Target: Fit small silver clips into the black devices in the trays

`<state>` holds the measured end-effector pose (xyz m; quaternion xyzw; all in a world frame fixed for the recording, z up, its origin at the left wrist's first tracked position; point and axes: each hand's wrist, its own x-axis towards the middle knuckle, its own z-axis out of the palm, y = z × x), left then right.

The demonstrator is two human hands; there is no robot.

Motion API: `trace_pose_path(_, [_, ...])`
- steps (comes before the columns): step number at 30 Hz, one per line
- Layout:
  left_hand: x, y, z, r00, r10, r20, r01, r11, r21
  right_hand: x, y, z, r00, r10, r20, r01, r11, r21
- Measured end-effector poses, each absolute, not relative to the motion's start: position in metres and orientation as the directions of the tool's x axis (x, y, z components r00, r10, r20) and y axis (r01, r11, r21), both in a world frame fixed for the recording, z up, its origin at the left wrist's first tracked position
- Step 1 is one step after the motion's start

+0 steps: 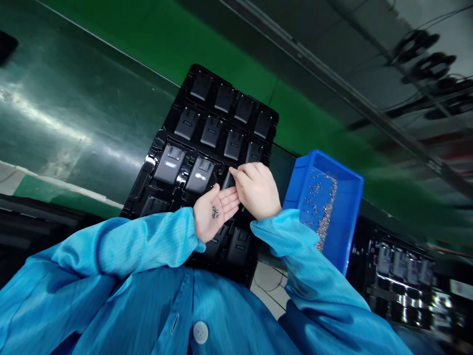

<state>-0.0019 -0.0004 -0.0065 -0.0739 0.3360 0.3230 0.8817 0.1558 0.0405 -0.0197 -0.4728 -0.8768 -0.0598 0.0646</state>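
Observation:
My left hand (214, 212) is palm up with its fingers stretched out. A small heap of shiny metal pieces, which look like screws (215, 212), lies in its palm. Just beyond those fingers, my right hand (257, 190) is closed in a pinch over a dark case in the tray; whatever is between its fingertips is too small or hidden to make out. Beneath both hands lies a black moulded tray (157, 143) with rows of dark plastic cases, such as one case (170, 163) at the left. My hands and sleeves cover part of the lower rows.
Right of the tray stands a blue bin (342, 222) with many small metal pieces (325, 222) inside. Another black tray (401, 291) with cases sits at the far right. The green worktop (92, 93) stretches left. Coiled dark cables (432, 64) are at the upper right.

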Motion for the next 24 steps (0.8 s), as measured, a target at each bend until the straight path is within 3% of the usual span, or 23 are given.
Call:
trace_pose_path(6, [-0.003,0.001,-0.005,0.566,0.518,-0.641,-0.640,0.766,0.054,0.151,0.015,-0.001,-0.409,0.870,0.276,0.887,0.450,-0.103])
trace_pose_path(9, [-0.007,0.002,-0.001,0.560,0.525,-0.640,-0.675,0.737,0.014,0.138,-0.001,0.014,-0.418,0.855,0.307,0.858,0.483,-0.175])
trace_pose_path(17, [-0.018,0.001,0.003,0.636,0.585,-0.503,-0.693,0.720,-0.037,0.116,-0.017,0.017,-0.494,0.839,0.228,0.842,0.527,-0.114])
trace_pose_path(24, [-0.025,0.002,0.010,0.614,0.583,-0.532,-0.708,0.704,-0.046,0.112,-0.011,0.019,-0.524,0.814,0.249,0.809,0.567,-0.151])
